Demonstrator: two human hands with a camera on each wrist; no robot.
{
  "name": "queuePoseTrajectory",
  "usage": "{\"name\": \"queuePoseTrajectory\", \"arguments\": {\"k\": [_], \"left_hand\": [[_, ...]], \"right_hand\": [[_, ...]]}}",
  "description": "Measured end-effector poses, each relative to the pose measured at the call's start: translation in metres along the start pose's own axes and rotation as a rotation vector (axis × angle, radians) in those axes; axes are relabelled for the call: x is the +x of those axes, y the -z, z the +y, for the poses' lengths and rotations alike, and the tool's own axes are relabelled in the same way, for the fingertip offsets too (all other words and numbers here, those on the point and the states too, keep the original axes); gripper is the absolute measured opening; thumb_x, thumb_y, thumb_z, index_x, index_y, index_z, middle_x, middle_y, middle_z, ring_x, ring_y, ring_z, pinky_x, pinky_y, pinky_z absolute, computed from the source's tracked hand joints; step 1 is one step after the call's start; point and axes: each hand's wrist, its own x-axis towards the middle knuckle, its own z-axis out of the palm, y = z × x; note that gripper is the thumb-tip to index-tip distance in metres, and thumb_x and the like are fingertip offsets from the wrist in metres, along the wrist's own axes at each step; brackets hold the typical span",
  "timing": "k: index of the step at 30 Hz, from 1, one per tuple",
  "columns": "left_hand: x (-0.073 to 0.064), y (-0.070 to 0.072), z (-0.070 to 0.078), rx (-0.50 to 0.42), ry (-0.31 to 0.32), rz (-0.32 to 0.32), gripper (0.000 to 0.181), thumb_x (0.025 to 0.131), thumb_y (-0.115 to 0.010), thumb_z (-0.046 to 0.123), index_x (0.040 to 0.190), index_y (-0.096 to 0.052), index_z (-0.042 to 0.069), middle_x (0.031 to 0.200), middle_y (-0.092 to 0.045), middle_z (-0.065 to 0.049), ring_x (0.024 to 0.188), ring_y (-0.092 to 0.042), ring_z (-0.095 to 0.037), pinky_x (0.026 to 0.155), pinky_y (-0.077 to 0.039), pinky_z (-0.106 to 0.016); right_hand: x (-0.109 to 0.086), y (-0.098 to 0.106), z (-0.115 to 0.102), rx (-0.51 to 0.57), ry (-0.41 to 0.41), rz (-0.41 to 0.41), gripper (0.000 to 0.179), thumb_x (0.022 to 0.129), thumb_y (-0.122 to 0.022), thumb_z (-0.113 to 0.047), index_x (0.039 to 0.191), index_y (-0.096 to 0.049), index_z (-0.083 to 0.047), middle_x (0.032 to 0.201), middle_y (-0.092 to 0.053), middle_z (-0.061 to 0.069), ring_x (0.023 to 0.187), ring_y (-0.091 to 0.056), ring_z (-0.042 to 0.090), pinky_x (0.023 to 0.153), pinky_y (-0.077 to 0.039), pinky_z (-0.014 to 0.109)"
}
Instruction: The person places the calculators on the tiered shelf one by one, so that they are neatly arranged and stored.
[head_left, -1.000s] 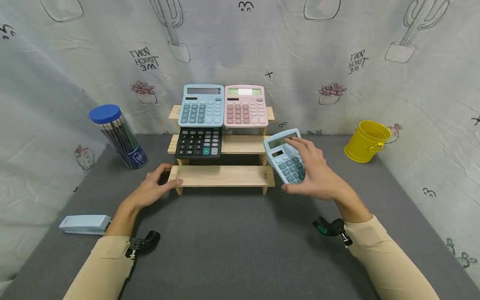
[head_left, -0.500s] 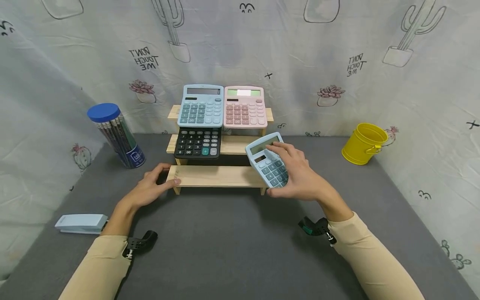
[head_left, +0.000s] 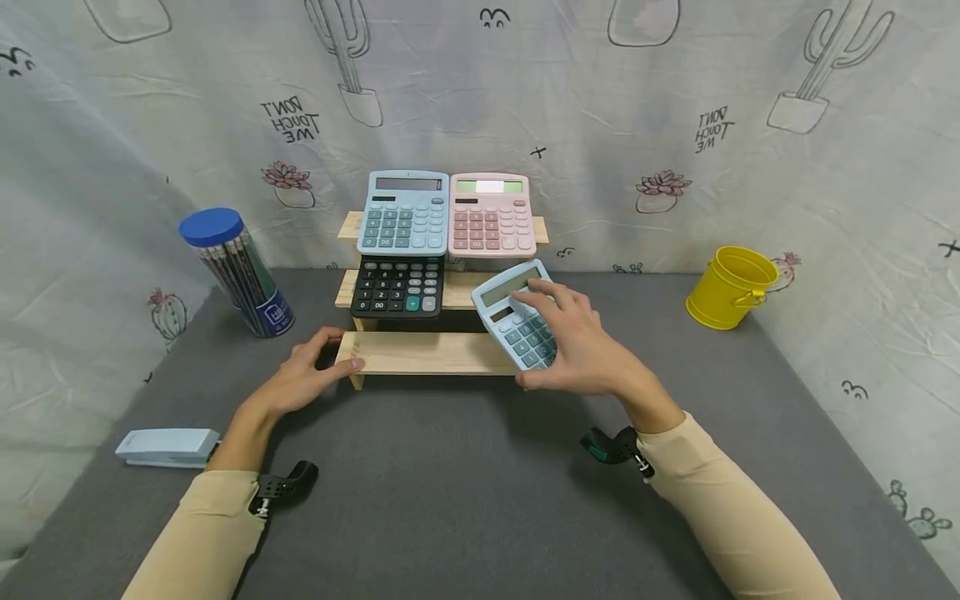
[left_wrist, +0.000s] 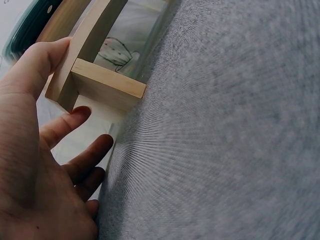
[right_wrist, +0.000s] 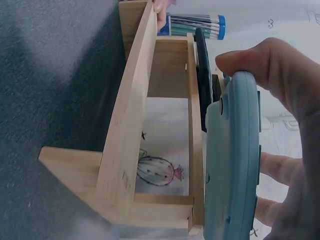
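My right hand (head_left: pixel 581 346) grips a light blue calculator (head_left: pixel 528 342), tilted, before the right side of a three-step wooden stand (head_left: pixel 427 353). In the right wrist view, the thumb is on one edge of this calculator (right_wrist: pixel 232 150) and fingers show at its key side. My left hand (head_left: pixel 303 375) pinches the left end of the lowest step, thumb on top, as the left wrist view shows at the stand's board (left_wrist: pixel 82 55). Another blue calculator (head_left: pixel 403 217) and a pink calculator (head_left: pixel 491 218) stand side by side on the top step. A black calculator (head_left: pixel 397 287) occupies the middle step's left half.
A blue-lidded tub of pencils (head_left: pixel 240 275) stands left of the stand. Nearer, a pale blue stapler (head_left: pixel 168 447) lies beside the left forearm. At the far right is a yellow bucket (head_left: pixel 727 287). A printed cloth (head_left: pixel 585 108) hangs behind the grey table (head_left: pixel 450 500).
My right hand has carried the blue calculator leftward, from beside the stand to in front of its right part. The left hand has kept its hold on the lowest step.
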Motion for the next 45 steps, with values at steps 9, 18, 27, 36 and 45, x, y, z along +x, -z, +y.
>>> {"name": "queuePoseTrajectory", "arguments": {"k": [9, 18, 27, 36, 45], "left_hand": [[-0.002, -0.003, -0.004, -0.007, -0.001, 0.005, 0.084, 0.095, -0.06, 0.065, 0.156, -0.032, 0.015, 0.16, -0.029, -0.026, 0.143, -0.02, -0.05, 0.105, -0.022, -0.077], [-0.001, -0.002, -0.003, -0.011, 0.002, 0.004, 0.085, 0.094, -0.061, 0.065, 0.156, -0.033, 0.015, 0.159, -0.03, -0.026, 0.143, -0.022, -0.049, 0.105, -0.023, -0.076], [0.001, -0.003, -0.003, -0.007, 0.005, 0.007, 0.085, 0.094, -0.062, 0.066, 0.156, -0.033, 0.015, 0.158, -0.031, -0.026, 0.142, -0.023, -0.049, 0.105, -0.024, -0.076], [0.001, 0.001, -0.001, -0.023, -0.024, 0.002, 0.085, 0.095, -0.062, 0.063, 0.156, -0.033, 0.013, 0.157, -0.032, -0.027, 0.141, -0.026, -0.048, 0.106, -0.025, -0.074], [0.001, 0.001, -0.004, -0.056, -0.103, 0.019, 0.076, 0.097, -0.066, 0.053, 0.151, -0.039, 0.006, 0.15, -0.044, -0.024, 0.138, -0.038, -0.043, 0.111, -0.027, -0.067]], "right_hand": [[0.017, -0.008, -0.009, -0.008, -0.037, 0.001, 0.087, 0.075, -0.082, -0.05, 0.151, -0.049, -0.023, 0.169, -0.024, 0.007, 0.147, -0.022, 0.047, 0.107, -0.025, 0.069], [0.028, -0.018, -0.017, -0.047, -0.098, 0.05, 0.09, 0.077, -0.08, -0.064, 0.152, -0.049, -0.025, 0.169, -0.026, 0.007, 0.148, -0.023, 0.049, 0.111, -0.027, 0.07], [0.04, -0.024, -0.026, -0.144, -0.176, 0.038, 0.091, 0.084, -0.065, -0.076, 0.158, -0.041, -0.028, 0.171, -0.021, 0.009, 0.155, -0.01, 0.049, 0.112, -0.025, 0.073], [0.035, -0.006, -0.018, -0.017, -0.064, -0.09, 0.094, 0.084, -0.081, -0.052, 0.16, -0.037, -0.019, 0.172, -0.008, 0.017, 0.154, 0.003, 0.051, 0.119, -0.015, 0.066], [0.043, -0.019, -0.016, -0.061, -0.068, 0.044, 0.09, 0.081, -0.083, -0.058, 0.154, -0.048, -0.02, 0.167, -0.027, 0.017, 0.151, -0.018, 0.051, 0.116, -0.027, 0.065]]}}
